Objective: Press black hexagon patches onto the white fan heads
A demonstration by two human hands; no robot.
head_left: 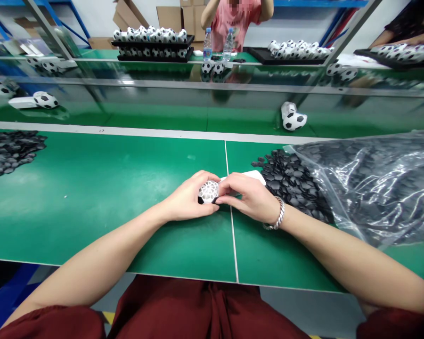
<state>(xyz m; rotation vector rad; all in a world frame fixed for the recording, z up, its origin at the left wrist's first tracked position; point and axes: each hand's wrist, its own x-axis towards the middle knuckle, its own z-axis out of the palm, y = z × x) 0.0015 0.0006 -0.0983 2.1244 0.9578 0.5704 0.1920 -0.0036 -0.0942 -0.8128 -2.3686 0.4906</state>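
Observation:
Over the green tabletop, my left hand (187, 200) is closed around a small soccer-ball shell (208, 191). A white lattice with dark edge panels shows on the shell's upward side. From the right, the pinched fingertips of my right hand (249, 195) press at the shell's edge; whether a small piece is between them is hidden. Partly behind my right hand lies a white flat piece (256, 176), attached to the shell or apart, I cannot tell. Just right of that hand spreads a pile of black panels (293, 183).
A clear plastic bag (381, 183) of black pieces covers the right side. Another pile of black pieces (10, 150) lies far left. Beyond the pale ledge sit a soccer ball (294, 120) and another ball (45, 100). Across the bench, a person (235, 23) stands near ball trays (151, 51).

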